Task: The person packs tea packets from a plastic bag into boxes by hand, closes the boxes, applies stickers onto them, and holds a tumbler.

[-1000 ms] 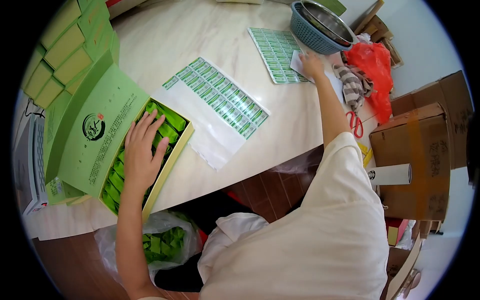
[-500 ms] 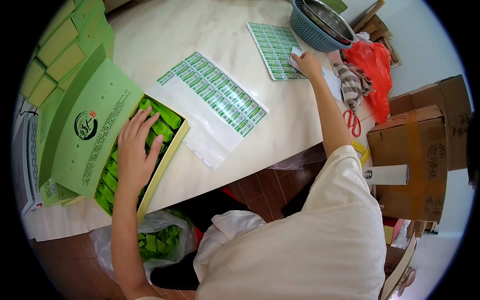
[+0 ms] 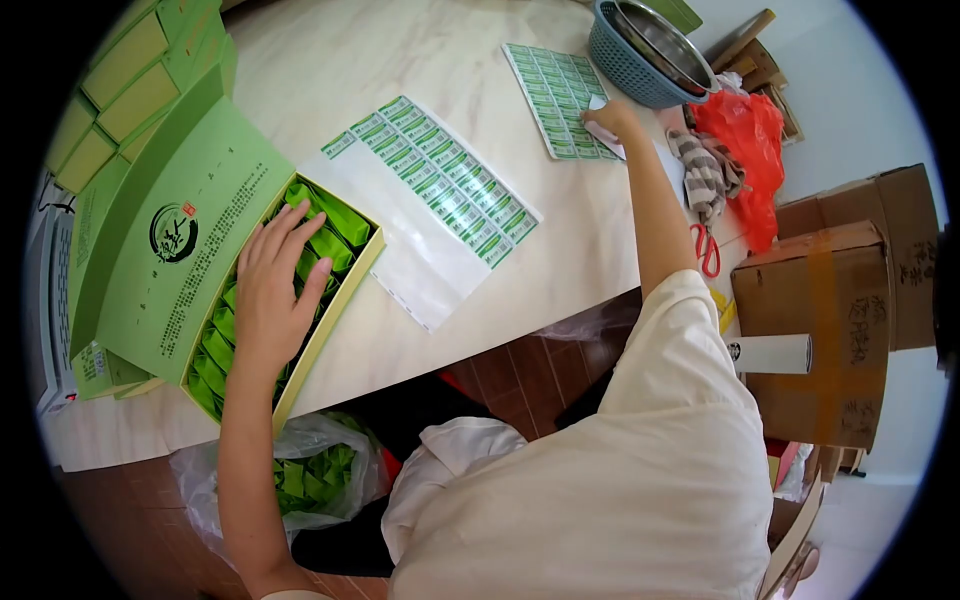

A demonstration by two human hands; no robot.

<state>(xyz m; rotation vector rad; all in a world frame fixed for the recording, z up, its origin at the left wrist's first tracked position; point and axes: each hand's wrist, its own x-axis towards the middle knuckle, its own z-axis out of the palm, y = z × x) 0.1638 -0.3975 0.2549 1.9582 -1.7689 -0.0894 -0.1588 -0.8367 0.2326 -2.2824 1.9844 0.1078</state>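
Note:
My left hand [image 3: 272, 285] lies over the green foil packets [image 3: 328, 243] in an open green gift box [image 3: 330, 338], fingers stretched and thumb apart. The box's lid [image 3: 190, 220], with a round black emblem and lettering, stands tilted back. Far to the right, my right hand [image 3: 615, 122] pinches a small piece of white paper [image 3: 602, 133] at the edge of a sheet of green-and-white stickers [image 3: 552, 95]. Between the hands lies another sticker sheet [image 3: 455, 185], part of its white backing bare.
Stacked green boxes [image 3: 135, 90] stand at the left. A blue basket [image 3: 635, 60] with metal bowls, a striped cloth [image 3: 702, 178], a red plastic bag [image 3: 752, 150] and red scissors [image 3: 707, 252] lie along the right. Below the table edge is a bag of green packets [image 3: 320, 478].
The white paper in my right hand has tilted and now looks crumpled or folded under the fingers. My left hand stays on the packets. The view has shifted slightly.

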